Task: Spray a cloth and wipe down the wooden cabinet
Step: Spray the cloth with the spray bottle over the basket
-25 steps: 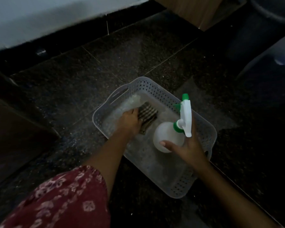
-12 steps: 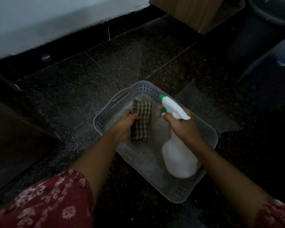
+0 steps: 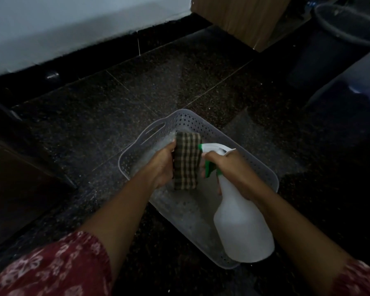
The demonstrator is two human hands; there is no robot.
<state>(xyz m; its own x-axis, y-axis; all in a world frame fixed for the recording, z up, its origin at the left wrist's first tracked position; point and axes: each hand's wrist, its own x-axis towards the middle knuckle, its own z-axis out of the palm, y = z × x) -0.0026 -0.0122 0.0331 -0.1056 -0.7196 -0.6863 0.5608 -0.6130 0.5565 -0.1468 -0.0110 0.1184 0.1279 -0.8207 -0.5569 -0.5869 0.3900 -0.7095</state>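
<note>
Gripping a folded checked cloth upright in the left hand above a grey basket, the right hand wraps the white spray bottle, nozzle almost touching the cloth, so the spraying step seems underway; next likely comes squeezing the trigger.

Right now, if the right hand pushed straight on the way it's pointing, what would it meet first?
Most likely the checked cloth held up by the left hand. The right hand aims the spray bottle at it, though depth is unclear.
</note>
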